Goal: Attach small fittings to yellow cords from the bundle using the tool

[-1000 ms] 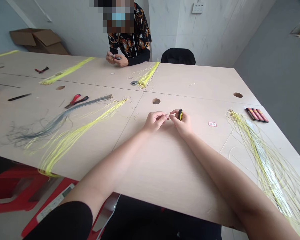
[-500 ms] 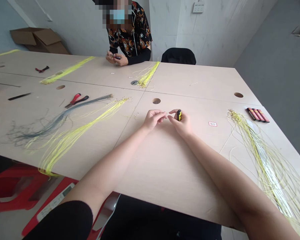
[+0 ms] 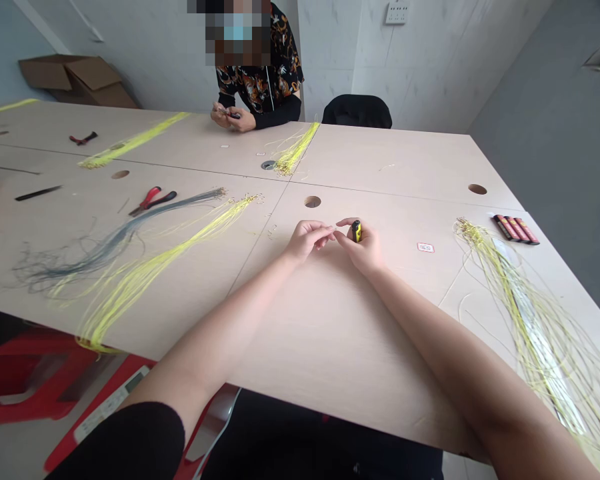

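Note:
Over the middle of the table, my left hand (image 3: 310,238) pinches thumb and fingers together on something too tiny to make out. Close beside it, my right hand (image 3: 364,245) is curled round a small black-and-yellow cylinder (image 3: 357,231), one end of which sticks up between thumb and fingers. Its thumb and index fingertips come up to the left fingertips. Small wire-like bits (image 3: 273,231) lie on the table left of my hands. A little red-edged label (image 3: 425,248) lies to the right.
Yellow line bundles (image 3: 170,257) and a grey one (image 3: 130,230) lie left, near red-handled pliers (image 3: 153,200). On the right are another yellow bundle (image 3: 517,293) and several red-and-black cylinders (image 3: 515,229). A round hole (image 3: 313,201) is ahead. A person (image 3: 260,87) works opposite.
My right fingertips have moved slightly left, closer to the left ones. The black-and-yellow cylinder shifted a little with them. The hand at the far left edge has drawn mostly out of view.

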A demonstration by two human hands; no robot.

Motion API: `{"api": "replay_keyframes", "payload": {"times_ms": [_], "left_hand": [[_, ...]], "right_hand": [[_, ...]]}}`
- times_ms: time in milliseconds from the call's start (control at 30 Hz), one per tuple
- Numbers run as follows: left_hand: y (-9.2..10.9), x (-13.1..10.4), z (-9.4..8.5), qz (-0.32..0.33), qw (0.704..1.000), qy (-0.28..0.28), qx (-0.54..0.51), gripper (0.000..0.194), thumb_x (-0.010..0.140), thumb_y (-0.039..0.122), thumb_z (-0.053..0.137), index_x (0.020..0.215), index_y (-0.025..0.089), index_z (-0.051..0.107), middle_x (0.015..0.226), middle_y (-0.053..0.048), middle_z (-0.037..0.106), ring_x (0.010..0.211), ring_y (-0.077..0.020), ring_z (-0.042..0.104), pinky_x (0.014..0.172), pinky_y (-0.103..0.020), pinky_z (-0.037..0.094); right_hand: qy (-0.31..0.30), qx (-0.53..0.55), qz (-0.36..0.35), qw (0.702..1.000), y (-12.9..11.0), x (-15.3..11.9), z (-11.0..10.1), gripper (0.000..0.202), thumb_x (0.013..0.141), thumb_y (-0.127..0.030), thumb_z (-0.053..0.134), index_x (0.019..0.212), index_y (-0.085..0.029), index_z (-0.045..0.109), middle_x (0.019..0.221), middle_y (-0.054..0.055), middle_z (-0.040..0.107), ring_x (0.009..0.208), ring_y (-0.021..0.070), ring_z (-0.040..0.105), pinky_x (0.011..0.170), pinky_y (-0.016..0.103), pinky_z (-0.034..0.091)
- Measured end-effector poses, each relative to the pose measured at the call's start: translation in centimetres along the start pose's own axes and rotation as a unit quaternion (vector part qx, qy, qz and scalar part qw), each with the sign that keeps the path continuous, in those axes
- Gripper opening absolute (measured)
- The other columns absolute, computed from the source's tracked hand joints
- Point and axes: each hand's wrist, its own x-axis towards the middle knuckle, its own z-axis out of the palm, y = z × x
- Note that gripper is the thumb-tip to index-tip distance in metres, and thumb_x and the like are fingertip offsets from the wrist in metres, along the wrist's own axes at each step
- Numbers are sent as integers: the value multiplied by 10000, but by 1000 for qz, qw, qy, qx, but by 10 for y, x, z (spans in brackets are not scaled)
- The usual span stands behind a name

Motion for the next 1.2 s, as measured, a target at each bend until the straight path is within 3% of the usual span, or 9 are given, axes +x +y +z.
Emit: {"api": "replay_keyframes", "payload": {"times_ms": [500, 833, 1000, 1200], "left_hand": [[1, 0, 0, -11, 1000, -2, 3, 327, 671, 443, 681, 561, 137, 651, 439, 9, 487, 415, -60, 401, 395, -203, 263], [3, -2, 1, 39, 999, -6, 30, 345, 684, 460, 653, 567, 137, 627, 500, -8, 536, 454, -72, 432, 424, -209, 316], [6, -7, 4, 88, 988, 1, 127, 294, 724, 390, 602, 567, 142, 600, 506, 0, 518, 486, -86, 435, 469, -225, 325], [6, -11, 7, 187, 937, -19, 295, 212, 752, 264, 554, 568, 158, 566, 568, 1, 545, 535, -98, 447, 543, -242, 346]], "right_hand": [[-14, -12, 8, 1000, -1, -1, -1, 167, 732, -328, 625, 805, -179, 641, 518, -57, 332, 490, 70, 278, 495, 238, 240], [-1, -7, 5, 1000, 4, 2, 0, 186, 737, -355, 623, 787, -177, 647, 531, -47, 346, 499, 73, 287, 494, 239, 247], [10, 17, 23, 1000, 9, 4, -1, 189, 741, -364, 617, 765, -177, 631, 526, -53, 305, 496, 71, 264, 492, 239, 238], [26, 61, 53, 996, 11, 7, -2, 231, 720, -394, 638, 771, -169, 617, 522, -61, 278, 486, 65, 259, 486, 239, 229]]}}
